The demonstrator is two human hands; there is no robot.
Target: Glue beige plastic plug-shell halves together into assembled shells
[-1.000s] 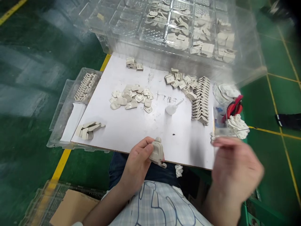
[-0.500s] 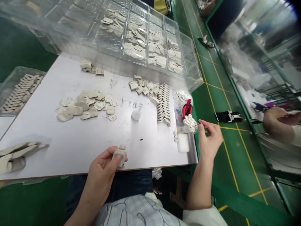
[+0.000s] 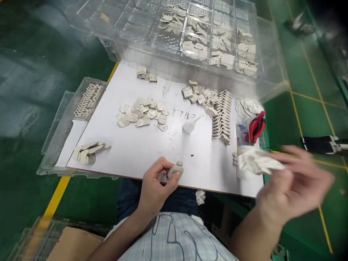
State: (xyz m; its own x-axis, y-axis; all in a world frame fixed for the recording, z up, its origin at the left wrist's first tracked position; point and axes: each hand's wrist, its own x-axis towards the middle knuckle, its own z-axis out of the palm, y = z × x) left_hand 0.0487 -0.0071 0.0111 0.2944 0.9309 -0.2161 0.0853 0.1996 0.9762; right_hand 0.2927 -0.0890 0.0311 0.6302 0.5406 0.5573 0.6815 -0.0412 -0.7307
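Note:
My left hand [image 3: 159, 183] is closed on a small beige plastic part [image 3: 175, 171] with a rounded knob on top, held over the table's front edge. My right hand [image 3: 293, 181], smeared by motion, is at the table's right end. It grips a crumpled white tissue [image 3: 257, 161]; a thin dark line, perhaps a needle-like tool, shows just above the tissue. Loose beige parts [image 3: 143, 112] lie heaped in the middle of the white table [image 3: 130, 145]. A small white funnel-shaped piece [image 3: 188, 126] stands to their right, beyond my left hand.
A clear compartment tray [image 3: 168, 54] with beige parts spans the back. A neat row of beige parts [image 3: 223, 116] stands right of centre, near red-handled pliers [image 3: 255, 127]. Larger curved parts [image 3: 88, 152] lie at the left. A clear bin [image 3: 89, 98] sits beyond the left edge.
My right hand has gone from pinching a thin dark tool to holding the crumpled tissue, lifted nearer me. My left hand has tilted the beige part. The whole view has shifted.

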